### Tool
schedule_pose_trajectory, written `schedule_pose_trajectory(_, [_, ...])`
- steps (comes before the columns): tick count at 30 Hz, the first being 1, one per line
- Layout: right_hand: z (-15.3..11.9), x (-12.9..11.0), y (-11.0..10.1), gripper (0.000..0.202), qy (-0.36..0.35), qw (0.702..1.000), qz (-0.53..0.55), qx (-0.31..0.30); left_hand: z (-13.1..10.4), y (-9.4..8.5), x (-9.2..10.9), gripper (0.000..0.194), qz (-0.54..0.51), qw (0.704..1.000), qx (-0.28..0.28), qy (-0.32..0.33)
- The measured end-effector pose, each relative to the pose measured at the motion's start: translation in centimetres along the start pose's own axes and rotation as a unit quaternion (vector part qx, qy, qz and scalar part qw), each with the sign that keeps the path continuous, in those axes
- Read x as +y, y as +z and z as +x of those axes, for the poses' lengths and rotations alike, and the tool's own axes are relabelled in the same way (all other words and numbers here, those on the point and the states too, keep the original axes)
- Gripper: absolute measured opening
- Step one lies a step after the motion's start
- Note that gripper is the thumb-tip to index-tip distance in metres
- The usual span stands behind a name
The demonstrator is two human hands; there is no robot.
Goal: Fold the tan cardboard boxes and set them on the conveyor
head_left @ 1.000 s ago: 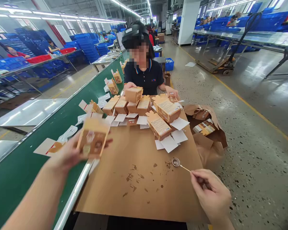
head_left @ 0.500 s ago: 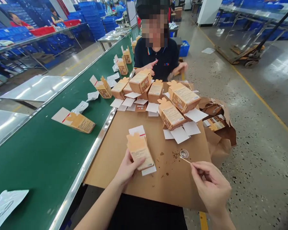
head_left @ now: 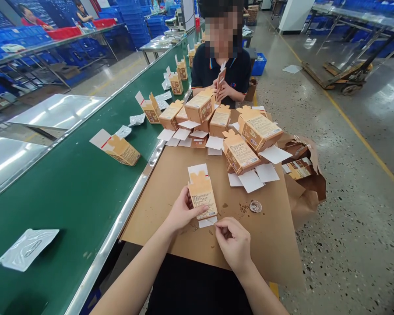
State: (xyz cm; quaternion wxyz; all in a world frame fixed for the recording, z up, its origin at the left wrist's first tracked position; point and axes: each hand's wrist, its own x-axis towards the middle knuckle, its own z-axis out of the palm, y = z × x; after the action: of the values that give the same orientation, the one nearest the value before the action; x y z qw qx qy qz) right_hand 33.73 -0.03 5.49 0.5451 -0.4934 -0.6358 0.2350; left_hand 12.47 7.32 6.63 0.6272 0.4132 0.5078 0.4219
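Observation:
My left hand [head_left: 184, 210] grips a small tan printed carton [head_left: 203, 197], thumb across its printed face. White flaps stick out at the carton's top and bottom. In a pinch, my right hand [head_left: 233, 238] has a thin cotton swab [head_left: 213, 222], its tip at the carton's lower white flap [head_left: 207, 222]. The swab is small and hard to make out here. To the right on the brown table sheet [head_left: 265, 245] sits a small clear dish [head_left: 255, 206], with dark specks beside it.
Several tan cartons [head_left: 241, 153] are piled at the table's far side. On the left runs a green conveyor belt [head_left: 68, 188] carrying open cartons and silver pouches [head_left: 26, 249]. Opposite, a co-worker [head_left: 219, 65] handles a carton. A brown paper bag [head_left: 302, 192] stands at the right.
My right hand has moved left with the swab, from the dish to the carton's lower flap. The co-worker now holds a carton upright. The whole view has shifted slightly.

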Motion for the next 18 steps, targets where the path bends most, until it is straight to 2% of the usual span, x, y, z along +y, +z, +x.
schedule_pose_trajectory(6, [-0.4, -1.0, -2.4, 0.023, 0.004, 1.000, -0.003, 0.029, -1.1, 0.6, 0.1, 0.085, 0.004, 1.000, 0.004, 0.006])
schedule_pose_trajectory(12, [-1.9, -2.6, -5.9, 0.022, 0.030, 0.998, -0.001, 0.052, -3.9, 0.6, -0.5, 0.072, 0.117, 0.992, 0.029, 0.035])
schedule_pose_trajectory(18, [-2.6, -3.3, -7.0, 0.022, 0.025, 0.998, -0.007, 0.066, -4.2, -0.1, -2.2, 0.072, 0.181, 0.982, 0.050, 0.035])
